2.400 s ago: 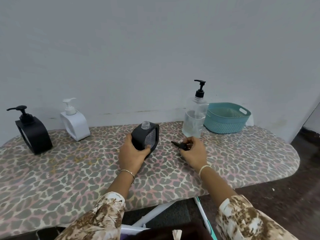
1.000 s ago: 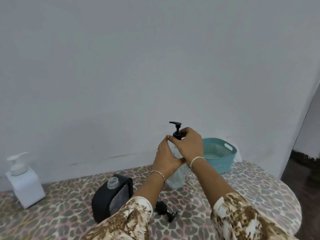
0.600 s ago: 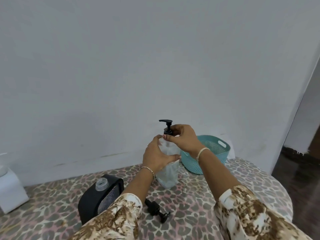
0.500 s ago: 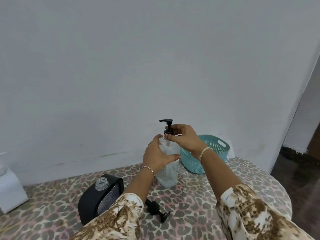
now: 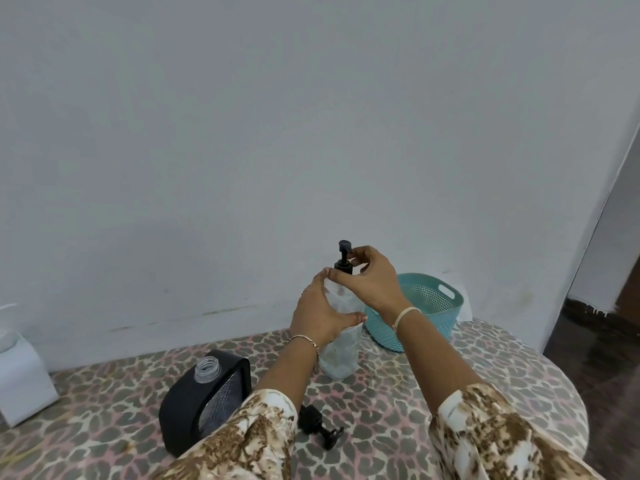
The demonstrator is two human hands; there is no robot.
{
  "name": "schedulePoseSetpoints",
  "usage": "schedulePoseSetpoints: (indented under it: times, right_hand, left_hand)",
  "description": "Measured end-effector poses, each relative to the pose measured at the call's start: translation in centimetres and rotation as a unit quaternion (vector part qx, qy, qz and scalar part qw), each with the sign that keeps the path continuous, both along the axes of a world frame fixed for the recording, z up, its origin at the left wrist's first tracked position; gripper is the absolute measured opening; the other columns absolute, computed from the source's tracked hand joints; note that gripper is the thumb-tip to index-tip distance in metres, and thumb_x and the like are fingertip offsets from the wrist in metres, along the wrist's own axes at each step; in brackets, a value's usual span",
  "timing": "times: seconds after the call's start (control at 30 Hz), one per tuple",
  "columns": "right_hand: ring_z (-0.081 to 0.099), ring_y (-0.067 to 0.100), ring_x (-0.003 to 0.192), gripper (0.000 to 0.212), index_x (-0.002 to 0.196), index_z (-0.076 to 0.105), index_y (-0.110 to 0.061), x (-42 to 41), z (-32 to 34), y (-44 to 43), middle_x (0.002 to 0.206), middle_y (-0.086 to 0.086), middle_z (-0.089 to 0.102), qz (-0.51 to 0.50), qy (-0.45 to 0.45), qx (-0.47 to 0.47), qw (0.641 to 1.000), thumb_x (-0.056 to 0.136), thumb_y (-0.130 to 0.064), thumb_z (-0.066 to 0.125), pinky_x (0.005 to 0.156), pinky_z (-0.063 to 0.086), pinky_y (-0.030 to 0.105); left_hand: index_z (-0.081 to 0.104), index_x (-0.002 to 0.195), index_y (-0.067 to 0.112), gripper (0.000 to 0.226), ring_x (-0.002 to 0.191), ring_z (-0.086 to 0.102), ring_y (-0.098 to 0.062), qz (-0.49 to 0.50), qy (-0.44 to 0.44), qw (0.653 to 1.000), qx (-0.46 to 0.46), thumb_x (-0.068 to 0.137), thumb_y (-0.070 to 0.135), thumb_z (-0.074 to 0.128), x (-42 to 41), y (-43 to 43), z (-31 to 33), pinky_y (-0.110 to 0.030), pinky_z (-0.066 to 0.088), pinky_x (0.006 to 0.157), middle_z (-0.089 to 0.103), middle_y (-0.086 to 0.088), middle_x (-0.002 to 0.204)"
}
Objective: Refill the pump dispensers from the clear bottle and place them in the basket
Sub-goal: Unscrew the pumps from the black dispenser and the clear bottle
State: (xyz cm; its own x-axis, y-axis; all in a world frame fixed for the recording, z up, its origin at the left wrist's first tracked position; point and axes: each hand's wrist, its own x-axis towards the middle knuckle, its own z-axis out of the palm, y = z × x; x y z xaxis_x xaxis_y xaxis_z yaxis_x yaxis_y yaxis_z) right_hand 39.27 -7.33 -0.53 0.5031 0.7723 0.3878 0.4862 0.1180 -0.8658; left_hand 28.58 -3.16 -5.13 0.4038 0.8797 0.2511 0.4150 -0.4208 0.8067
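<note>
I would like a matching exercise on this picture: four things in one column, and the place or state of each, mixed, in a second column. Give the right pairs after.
Things:
1. clear bottle
2. black dispenser
3. loose pump
4. basket

Place or state:
a. lies on its side on the table
b. teal, with a handle slot
c. neck open, no pump on it
d. gripped by the left hand

Pairs: 1-d, 2-c, 3-a, 4-b
</note>
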Motion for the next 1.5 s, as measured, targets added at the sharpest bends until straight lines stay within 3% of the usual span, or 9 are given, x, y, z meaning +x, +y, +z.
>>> schedulePoseSetpoints:
  times: [0.2, 0.37, 0.57, 0.73, 0.87, 1.03, 1.2, 1.37, 1.5]
  right_hand:
    - [0.065, 0.01, 0.084, 0.025, 0.097, 0.064, -0.016, -0.4, 0.0, 0.3, 0.088, -0.007, 0.07, 0.024, 0.041, 0.013, 0.999, 0.073, -0.011, 0.071, 0.086, 0.054, 0.032]
    - [0.059, 0.006, 0.08, 0.034, 0.092, 0.06, -0.023, -0.7, -0.4, 0.4, 0.087, -0.013, 0.064, -0.03, -0.007, 0.016, 0.999, 0.068, -0.036, 0.08, 0.078, 0.051, 0.028]
    - [0.066, 0.009, 0.087, 0.034, 0.099, 0.061, -0.023, -0.9, -0.3, 0.8, 0.088, -0.009, 0.07, 0.014, 0.044, -0.005, 0.999, 0.065, -0.024, 0.068, 0.088, 0.054, 0.041]
    - [0.061, 0.007, 0.081, 0.041, 0.091, 0.058, -0.023, -0.7, -0.5, 0.7, 0.085, -0.011, 0.064, -0.047, 0.001, 0.007, 0.999, 0.064, -0.042, 0.082, 0.077, 0.051, 0.029]
    - [0.065, 0.01, 0.085, 0.03, 0.085, 0.064, -0.027, -0.8, -0.5, 0.7, 0.085, -0.011, 0.069, -0.014, 0.021, -0.017, 1.0, 0.058, -0.038, 0.07, 0.089, 0.051, 0.041]
    - [0.062, 0.011, 0.086, 0.05, 0.093, 0.059, -0.026, -1.0, -0.2, 0.8, 0.089, -0.011, 0.065, -0.05, -0.011, -0.028, 0.998, 0.057, -0.054, 0.078, 0.083, 0.051, 0.035]
    - [0.061, 0.006, 0.073, 0.033, 0.09, 0.068, -0.015, -0.4, 0.1, 0.6, 0.082, -0.007, 0.068, -0.054, -0.042, -0.027, 0.997, 0.068, -0.037, 0.081, 0.067, 0.047, 0.02]
    - [0.067, 0.01, 0.078, 0.016, 0.087, 0.073, -0.021, -0.3, 1.3, 0.0, 0.082, -0.008, 0.072, -0.039, -0.021, 0.014, 0.999, 0.073, -0.029, 0.076, 0.079, 0.055, 0.032]
    - [0.067, 0.006, 0.078, 0.019, 0.091, 0.073, -0.02, -0.2, 3.3, -0.4, 0.082, -0.009, 0.071, -0.053, 0.007, 0.056, 0.997, 0.075, -0.028, 0.075, 0.077, 0.055, 0.028]
  left_hand:
    - [0.038, 0.135, 0.026, 0.097, 0.115, 0.055, -0.017, 0.005, -0.001, 1.0, -0.001, 0.055, 0.044, 0.088, 0.1, 0.0, 0.0, -0.029, 0.049, 0.088, 0.055, 0.003, 0.131]
    - [0.031, 0.143, 0.023, 0.104, 0.125, 0.05, -0.018, 0.002, -0.002, 1.0, 0.0, 0.058, 0.041, 0.089, 0.2, -0.1, 0.1, -0.029, 0.045, 0.095, 0.049, 0.003, 0.139]
    - [0.039, 0.131, 0.024, 0.088, 0.111, 0.054, -0.014, 0.002, -0.003, 1.0, 0.004, 0.06, 0.038, 0.088, 0.2, -0.2, 0.2, -0.022, 0.04, 0.08, 0.056, 0.004, 0.127]
    - [0.03, 0.143, 0.023, 0.104, 0.126, 0.049, -0.019, 0.007, -0.003, 1.0, -0.007, 0.058, 0.04, 0.088, 0.2, -0.3, 0.1, -0.029, 0.044, 0.094, 0.05, 0.002, 0.139]
    - [0.037, 0.132, 0.025, 0.089, 0.116, 0.054, -0.016, 0.005, -0.002, 1.0, -0.001, 0.06, 0.039, 0.088, 0.3, -0.2, 0.1, -0.022, 0.041, 0.08, 0.055, 0.004, 0.128]
    - [0.027, 0.145, 0.023, 0.108, 0.128, 0.047, -0.019, 0.009, 0.004, 1.0, -0.012, 0.058, 0.042, 0.088, 0.3, 0.0, -0.1, -0.032, 0.044, 0.098, 0.047, 0.001, 0.142]
    - [0.024, 0.146, 0.025, 0.11, 0.129, 0.046, -0.018, -0.001, -0.004, 1.0, -0.009, 0.059, 0.042, 0.089, 0.2, 0.0, -0.1, -0.031, 0.042, 0.099, 0.046, 0.001, 0.143]
    - [0.025, 0.145, 0.026, 0.109, 0.128, 0.046, -0.02, -0.005, -0.005, 1.0, -0.007, 0.058, 0.044, 0.088, 0.2, 0.0, -0.4, -0.031, 0.041, 0.099, 0.045, 0.0, 0.142]
    - [0.022, 0.145, 0.029, 0.112, 0.127, 0.045, -0.021, -0.01, -0.015, 1.0, -0.009, 0.058, 0.039, 0.09, 0.1, -0.3, -0.5, -0.032, 0.039, 0.101, 0.047, -0.003, 0.139]
